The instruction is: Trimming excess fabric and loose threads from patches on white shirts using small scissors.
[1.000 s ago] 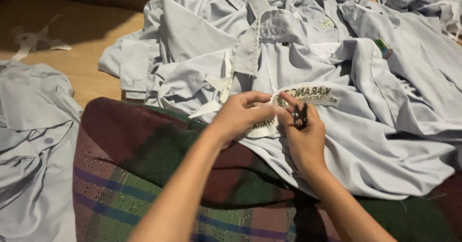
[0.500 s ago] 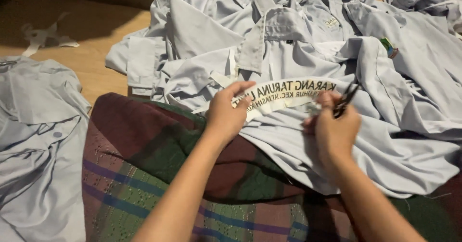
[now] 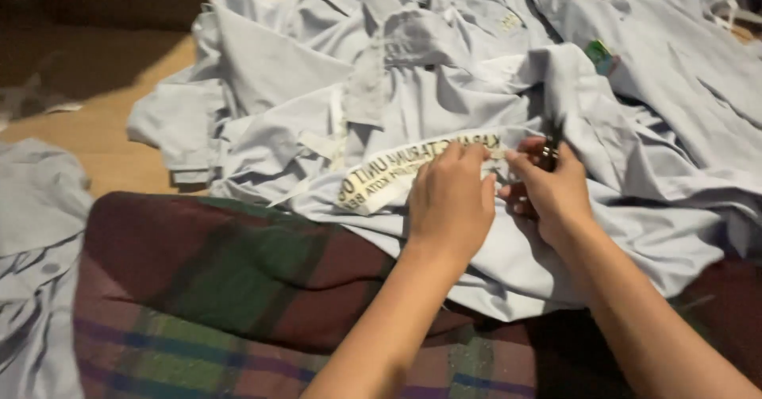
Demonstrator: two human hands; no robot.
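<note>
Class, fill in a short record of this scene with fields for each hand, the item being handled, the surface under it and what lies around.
Left hand: left hand presses on the cream lettered cloth strip
Right hand: right hand grips small dark scissors at the strip's right end
Item under the strip: pale blue shirt, collar up, spread flat
Surface below: plaid cloth in maroon and green
Around: more pale blue shirts at left and top right; wooden floor
</note>
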